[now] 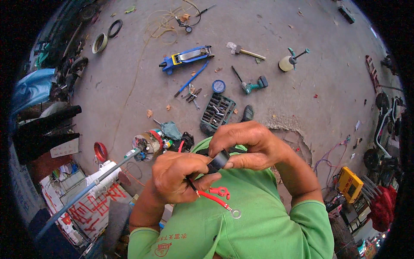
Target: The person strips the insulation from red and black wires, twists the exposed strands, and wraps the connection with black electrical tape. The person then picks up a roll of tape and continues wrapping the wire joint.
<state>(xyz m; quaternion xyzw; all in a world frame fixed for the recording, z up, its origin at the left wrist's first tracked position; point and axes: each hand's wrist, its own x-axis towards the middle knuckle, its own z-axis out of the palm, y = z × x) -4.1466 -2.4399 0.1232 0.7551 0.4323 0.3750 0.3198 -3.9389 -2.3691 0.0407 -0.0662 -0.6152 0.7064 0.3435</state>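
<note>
My left hand is closed round a black cable near my chest, with a red cable hanging below it, tipped with a metal ring lug. A second red piece with a ring-shaped end lies just above that cable. My right hand pinches a roll of black tape between thumb and fingers, against my left fingertips. More black cable shows behind my right fingers; how it runs through the hands is hidden.
On the concrete ahead lie a socket case, blue floor jack, cordless tool, hammer and pump sprayer. A metal pole and clutter stand left; a yellow case and wheeled equipment are right, near broken concrete.
</note>
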